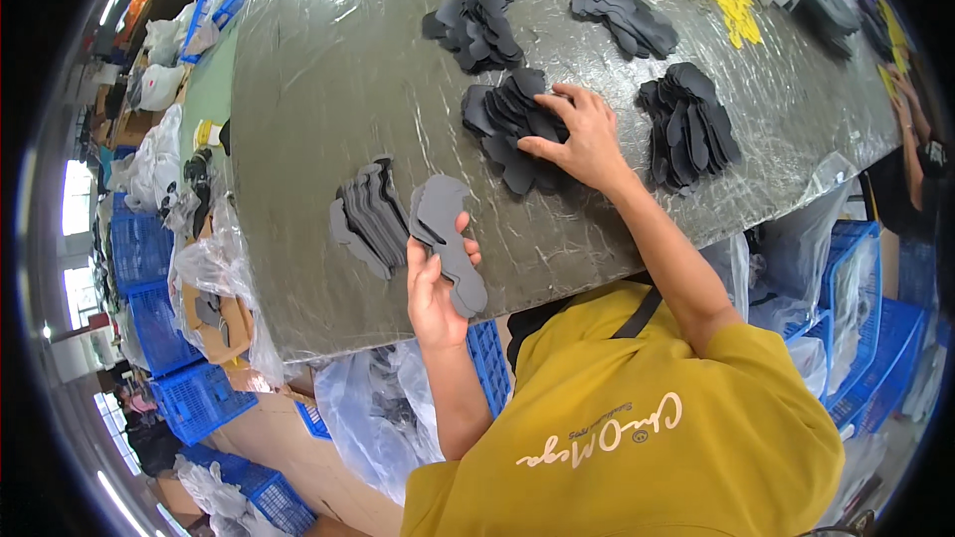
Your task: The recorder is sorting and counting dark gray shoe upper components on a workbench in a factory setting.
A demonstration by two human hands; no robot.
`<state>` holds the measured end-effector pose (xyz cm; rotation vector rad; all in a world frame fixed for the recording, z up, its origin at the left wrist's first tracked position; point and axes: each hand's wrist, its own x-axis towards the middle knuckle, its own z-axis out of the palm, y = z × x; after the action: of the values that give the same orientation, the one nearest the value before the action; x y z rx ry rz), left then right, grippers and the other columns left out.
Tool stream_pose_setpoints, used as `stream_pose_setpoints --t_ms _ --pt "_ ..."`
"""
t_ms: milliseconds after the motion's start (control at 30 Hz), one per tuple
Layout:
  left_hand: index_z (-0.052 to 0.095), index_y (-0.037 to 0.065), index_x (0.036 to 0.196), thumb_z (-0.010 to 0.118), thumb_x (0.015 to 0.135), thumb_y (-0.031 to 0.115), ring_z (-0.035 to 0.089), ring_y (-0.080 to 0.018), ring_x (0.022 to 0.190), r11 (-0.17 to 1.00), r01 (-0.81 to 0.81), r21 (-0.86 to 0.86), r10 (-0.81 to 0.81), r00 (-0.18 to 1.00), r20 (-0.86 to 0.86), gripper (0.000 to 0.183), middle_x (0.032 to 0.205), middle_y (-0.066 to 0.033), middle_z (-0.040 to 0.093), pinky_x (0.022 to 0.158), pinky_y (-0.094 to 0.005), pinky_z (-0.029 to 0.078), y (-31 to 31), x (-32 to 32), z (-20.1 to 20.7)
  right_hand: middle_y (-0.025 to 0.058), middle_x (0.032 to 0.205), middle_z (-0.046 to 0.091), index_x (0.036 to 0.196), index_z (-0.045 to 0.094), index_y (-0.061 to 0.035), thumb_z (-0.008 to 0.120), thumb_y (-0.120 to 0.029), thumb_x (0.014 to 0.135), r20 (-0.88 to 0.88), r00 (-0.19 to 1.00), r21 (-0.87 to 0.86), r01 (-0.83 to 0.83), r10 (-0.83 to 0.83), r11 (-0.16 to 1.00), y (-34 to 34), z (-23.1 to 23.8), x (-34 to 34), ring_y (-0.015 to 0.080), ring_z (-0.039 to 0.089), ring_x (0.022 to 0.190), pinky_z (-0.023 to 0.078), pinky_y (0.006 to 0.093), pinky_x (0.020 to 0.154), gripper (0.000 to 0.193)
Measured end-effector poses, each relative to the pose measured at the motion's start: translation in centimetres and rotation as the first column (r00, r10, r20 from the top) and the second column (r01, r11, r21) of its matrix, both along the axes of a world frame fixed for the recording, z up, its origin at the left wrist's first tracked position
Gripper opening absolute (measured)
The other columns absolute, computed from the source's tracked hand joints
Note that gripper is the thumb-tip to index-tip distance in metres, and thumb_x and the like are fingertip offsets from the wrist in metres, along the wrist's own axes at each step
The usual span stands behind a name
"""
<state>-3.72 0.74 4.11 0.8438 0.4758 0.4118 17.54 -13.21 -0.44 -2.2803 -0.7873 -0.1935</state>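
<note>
In my left hand (436, 303) is a small stack of grey, wavy-edged flat cutouts (445, 209), gripped between thumb and fingers. Beside it on the table lies a fanned row of similar grey cutouts (368, 217). My right hand (584, 137) reaches over a loose pile of black flat cutouts (507, 124). Its thumb and fingers are spread apart at the pile's right side, and the fingertips seem to touch the top pieces. What the cutouts are made of, I cannot tell.
More black piles lie at the table's (298, 119) far middle (476, 28), far right (625, 18) and right (688, 127). Yellow strips (734, 15) rest near the far edge. Blue crates (204, 403) and plastic bags surround the table. Another person's arm (907, 124) shows at far right.
</note>
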Motion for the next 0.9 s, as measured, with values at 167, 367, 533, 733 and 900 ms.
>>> stream_pose_setpoints --t_ms 167,367,533,733,900 --pt "0.030 0.003 0.138 0.044 0.092 0.010 0.062 -0.0269 0.102 0.998 0.067 -0.011 -0.067 0.998 0.016 0.049 0.129 -0.0228 0.052 0.083 -0.0368 0.055 0.2 0.3 0.9 0.0124 0.129 0.046 0.133 0.047 -0.0119 0.073 -0.044 0.070 -0.007 1.000 -0.063 -0.021 0.021 0.998 3.0 -0.4 -3.6 0.0326 0.042 0.120 0.028 0.0471 0.102 0.075" --pt "0.034 0.003 0.133 0.049 0.091 0.006 0.065 -0.0294 0.097 0.998 0.046 0.050 -0.047 0.999 0.014 0.045 0.118 -0.0195 0.057 0.081 -0.0356 0.055 -0.1 1.1 1.5 0.0129 0.128 0.048 0.124 0.052 -0.0091 0.073 -0.033 0.074 0.015 0.993 0.020 -0.116 0.115 0.993 3.6 2.4 -5.7 0.0316 0.045 0.118 0.031 0.0453 0.100 0.059" --pt "0.031 0.002 0.137 0.049 0.090 0.002 0.059 -0.0206 0.105 0.955 -0.013 0.296 0.027 0.999 -0.044 0.050 0.122 -0.0154 0.053 0.085 -0.0325 0.050 -1.3 1.9 1.4 0.0067 0.090 0.062 0.094 0.063 -0.0016 0.075 -0.006 0.074 -0.190 0.886 0.515 -0.276 0.423 0.811 2.6 7.0 -6.7 0.0165 0.063 0.074 0.050 0.0270 0.067 0.024" --pt "0.028 -0.002 0.139 0.048 0.087 -0.004 0.045 -0.0175 0.117 0.861 -0.006 0.508 0.040 0.998 -0.055 0.056 0.131 -0.0128 0.044 0.101 -0.0311 0.035 -2.4 2.7 1.6 0.0065 0.088 0.065 0.095 0.066 -0.0003 0.080 -0.011 0.072 -0.435 0.775 0.489 -0.224 0.458 0.843 2.6 6.6 -6.8 0.0135 0.065 0.075 0.053 0.0262 0.068 0.028" --pt "0.030 -0.002 0.138 0.048 0.088 -0.001 0.045 -0.0180 0.117 0.828 0.007 0.560 0.071 0.991 -0.118 0.053 0.131 -0.0129 0.043 0.100 -0.0313 0.035 -2.6 2.7 1.9 0.0059 0.086 0.068 0.096 0.068 0.0003 0.078 -0.011 0.075 -0.527 0.676 0.546 -0.195 0.515 0.815 2.3 6.2 -6.6 0.0118 0.066 0.076 0.053 0.0252 0.070 0.026"
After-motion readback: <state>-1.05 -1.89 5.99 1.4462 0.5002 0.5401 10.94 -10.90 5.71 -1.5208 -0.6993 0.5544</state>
